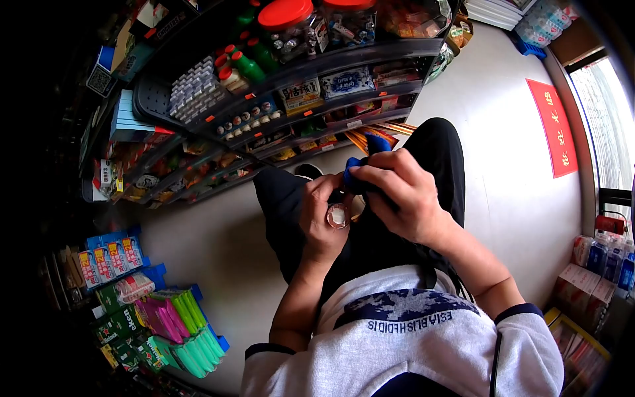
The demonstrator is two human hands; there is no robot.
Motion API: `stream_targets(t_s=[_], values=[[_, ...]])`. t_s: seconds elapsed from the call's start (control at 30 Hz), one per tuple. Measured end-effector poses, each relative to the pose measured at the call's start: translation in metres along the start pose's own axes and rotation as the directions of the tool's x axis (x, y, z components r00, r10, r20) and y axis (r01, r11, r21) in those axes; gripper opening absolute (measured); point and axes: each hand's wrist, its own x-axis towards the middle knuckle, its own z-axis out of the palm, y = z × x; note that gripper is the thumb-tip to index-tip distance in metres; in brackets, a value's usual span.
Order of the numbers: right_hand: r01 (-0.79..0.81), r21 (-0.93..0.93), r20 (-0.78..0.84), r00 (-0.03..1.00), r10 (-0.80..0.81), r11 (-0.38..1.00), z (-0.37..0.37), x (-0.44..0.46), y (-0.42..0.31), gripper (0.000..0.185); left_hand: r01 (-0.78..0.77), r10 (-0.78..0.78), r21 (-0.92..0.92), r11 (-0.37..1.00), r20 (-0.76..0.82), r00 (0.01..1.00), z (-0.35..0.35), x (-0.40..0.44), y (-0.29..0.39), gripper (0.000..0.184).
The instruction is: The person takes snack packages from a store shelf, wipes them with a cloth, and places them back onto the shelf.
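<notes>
Held low over my lap, my left hand is closed around a small object with a round, pale end and a pinkish rim; its kind does not show clearly. My right hand pinches a piece of blue cloth, part of which sticks up past the fingers. More of the blue cloth lies between the two hands, close to the left fingertips. Whether it touches the object in the left hand is hidden by the fingers. Dark trousers are beneath both hands.
Ahead stand shop shelves with red-lidded jars, bottles and packets. Tissue-like packs and boxes sit at the lower left. A red sign lies on the pale floor by the doorway. Bottles stand at the right.
</notes>
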Motion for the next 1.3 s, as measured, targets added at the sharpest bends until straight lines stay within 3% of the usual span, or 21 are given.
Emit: stream_targets(t_s=[0.2,0.33,0.43,0.47,0.53,0.57,0.6,0.67,0.7,0.73,0.8,0.83,1.0,1.07,1.13,1.2,1.27,1.3], values=[[0.028,-0.131,0.086,0.996,-0.017,0.991,0.004,-0.001,-0.007,0.036,-0.087,0.09,0.113,0.99,-0.022,0.996,-0.006,0.004,-0.015,0.035],[-0.036,-0.051,0.16,0.986,0.044,0.998,-0.001,0.0,-0.006,0.027,-0.137,0.143,0.184,0.973,-0.024,0.989,-0.008,0.009,-0.016,0.035],[-0.211,0.222,0.359,0.925,0.122,0.952,-0.014,0.002,0.002,0.025,-0.138,0.138,0.174,0.975,0.015,0.99,-0.011,0.008,-0.018,0.033],[-0.211,0.223,0.359,0.925,0.121,0.952,-0.016,0.002,0.006,0.025,-0.138,0.137,0.174,0.975,0.015,0.99,-0.01,0.007,-0.019,0.033],[-0.263,0.415,0.362,0.926,0.107,0.871,-0.02,0.003,0.013,0.023,0.004,-0.001,0.129,0.992,-0.026,1.0,-0.007,0.007,-0.018,0.035],[-0.32,0.416,0.307,0.93,0.2,0.851,-0.019,0.004,0.013,0.022,0.186,-0.186,0.022,0.982,0.003,0.983,-0.006,0.004,-0.015,0.037],[-0.362,0.409,0.205,0.931,0.303,0.838,-0.012,0.002,0.015,0.021,0.259,-0.259,-0.11,0.96,0.014,0.966,-0.003,0.007,-0.01,0.036],[-0.413,0.353,0.029,0.902,0.431,0.84,0.001,0.001,0.012,0.023,0.529,-0.516,-0.496,0.689,0.177,0.838,0.004,-0.01,-0.017,0.032],[-0.33,0.26,0.03,0.942,0.334,0.907,0.008,-0.002,0.016,0.027,0.622,-0.549,-0.662,0.418,0.362,0.754,0.003,-0.012,-0.016,0.029],[-0.232,0.199,0.064,0.973,0.223,0.952,0.019,-0.007,0.021,0.039,0.624,-0.592,-0.76,0.182,0.422,0.687,0.007,-0.005,-0.004,0.025],[-0.293,0.189,0.113,0.955,0.275,0.937,0.042,-0.018,0.017,0.051,0.58,-0.718,-0.79,0.199,0.285,0.635,0.022,0.001,-0.004,0.022],[-0.253,0.149,0.145,0.962,0.232,0.956,0.048,-0.022,0.019,0.059,0.576,-0.723,-0.8,0.168,0.297,0.623,0.021,0.001,-0.011,0.017],[-0.204,0.031,0.246,0.951,0.19,0.979,0.065,-0.04,0.031,0.052,0.625,-0.814,-0.773,0.111,0.29,0.503,0.027,-0.006,-0.053,0.014],[-0.283,0.051,0.421,0.876,0.236,0.958,0.068,-0.049,0.045,0.045,0.683,-0.846,-0.724,0.097,0.301,0.44,0.04,-0.015,-0.085,0.019],[-0.356,0.072,0.423,0.857,0.295,0.932,0.077,-0.061,0.061,0.041,0.705,-0.883,-0.703,-0.089,0.383,0.27,0.056,-0.02,-0.114,0.024],[-0.496,0.108,0.432,0.804,0.409,0.862,0.084,-0.07,0.078,0.034,0.722,-0.866,-0.661,-0.203,0.465,0.182,0.076,-0.029,-0.152,0.023],[-0.578,0.127,0.435,0.763,0.478,0.806,0.085,-0.073,0.089,0.031,0.786,-0.853,-0.585,-0.198,0.498,0.156,0.097,-0.029,-0.18,0.023],[-0.619,0.148,0.409,0.749,0.522,0.772,0.085,-0.073,0.093,0.03,0.814,-0.852,-0.566,-0.13,0.484,0.2,0.109,-0.031,-0.199,0.019]])
